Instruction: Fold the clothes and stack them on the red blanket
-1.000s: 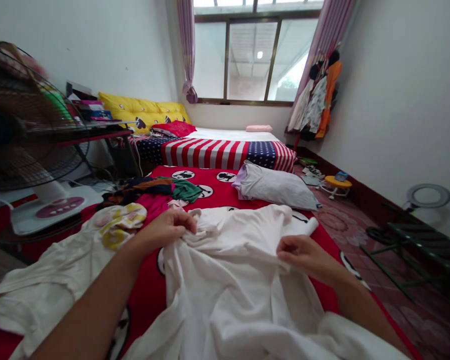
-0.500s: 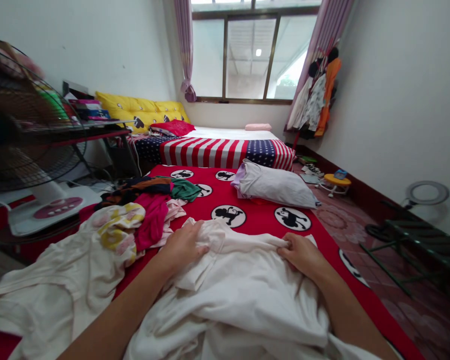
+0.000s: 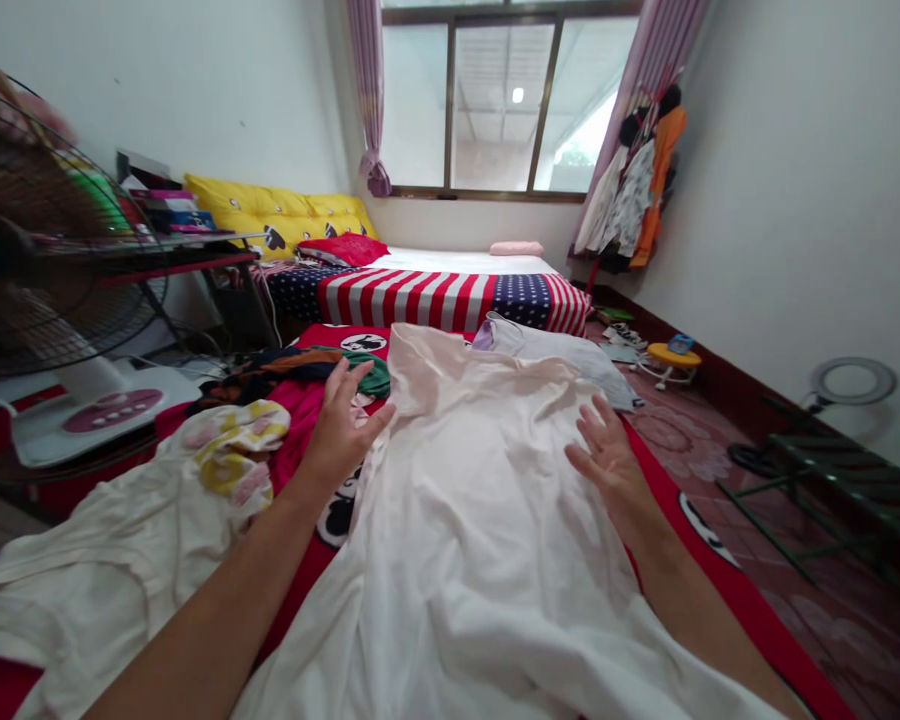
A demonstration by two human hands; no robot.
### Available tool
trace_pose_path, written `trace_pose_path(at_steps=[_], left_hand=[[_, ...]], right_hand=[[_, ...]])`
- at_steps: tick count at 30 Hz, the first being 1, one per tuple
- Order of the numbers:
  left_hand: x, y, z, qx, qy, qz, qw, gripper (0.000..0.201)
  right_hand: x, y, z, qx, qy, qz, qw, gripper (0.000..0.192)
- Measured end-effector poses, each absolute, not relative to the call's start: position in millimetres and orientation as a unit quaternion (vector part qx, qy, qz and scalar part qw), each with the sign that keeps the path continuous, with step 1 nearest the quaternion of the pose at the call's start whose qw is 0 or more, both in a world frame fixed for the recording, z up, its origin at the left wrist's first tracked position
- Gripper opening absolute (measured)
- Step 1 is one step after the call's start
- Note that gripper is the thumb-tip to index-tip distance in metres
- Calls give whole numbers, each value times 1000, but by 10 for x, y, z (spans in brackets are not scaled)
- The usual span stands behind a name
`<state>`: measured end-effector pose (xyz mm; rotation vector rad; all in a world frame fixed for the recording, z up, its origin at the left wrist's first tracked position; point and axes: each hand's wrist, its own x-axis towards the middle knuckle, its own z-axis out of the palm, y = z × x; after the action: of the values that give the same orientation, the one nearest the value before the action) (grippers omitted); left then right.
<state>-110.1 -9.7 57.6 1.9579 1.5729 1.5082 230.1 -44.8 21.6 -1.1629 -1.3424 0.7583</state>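
A white shirt-like garment (image 3: 487,500) spreads lengthwise before me over a red cloth with round black-and-white figures (image 3: 727,590). Its far edge partly covers a pale grey folded garment (image 3: 562,345). At its left side my left hand (image 3: 343,425) hovers, fingers apart and holding nothing. My right hand (image 3: 606,450) is at the right side, also with fingers spread and nothing in them; whether it brushes the fabric I cannot tell. To the left lies a white garment with a yellow-and-pink print (image 3: 142,540), beside a magenta cloth (image 3: 292,425).
A dark-and-orange cloth (image 3: 270,375) and a green cloth (image 3: 375,375) lie at the far left of the pile. An electric fan (image 3: 82,400) stands left. Beyond is a bed with a flag-pattern cover (image 3: 420,300). A green slatted stand (image 3: 847,490) and a yellow stool (image 3: 673,357) are right.
Both hands have let go of the white garment and opened. The garment, bunched before, now stretches farther away and lies flatter, over part of the grey one.
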Motion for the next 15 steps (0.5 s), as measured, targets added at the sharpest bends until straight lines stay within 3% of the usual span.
trace_pose_path(at_steps=[3,6,8,11,15], left_hand=[[-1098,-155,553,715,518,450,131,45],[-1050,-238,515,768,517,346,150,39],[-1030,-296,501,781,566,242,109,50],[-1047,-360,519,747,659,76,49,74],[-1110,-407,576,735,674,-8,73,71]], right_hand=[[2354,-446,181,-520,-547,316,575,58],[2410,-443,157,-598,-533,259,539,41],[2455,-454,162,-680,-547,172,457,35],[2507,-511,226,-764,-583,83,264,38],[2482,-619,352,-797,-593,95,69,60]])
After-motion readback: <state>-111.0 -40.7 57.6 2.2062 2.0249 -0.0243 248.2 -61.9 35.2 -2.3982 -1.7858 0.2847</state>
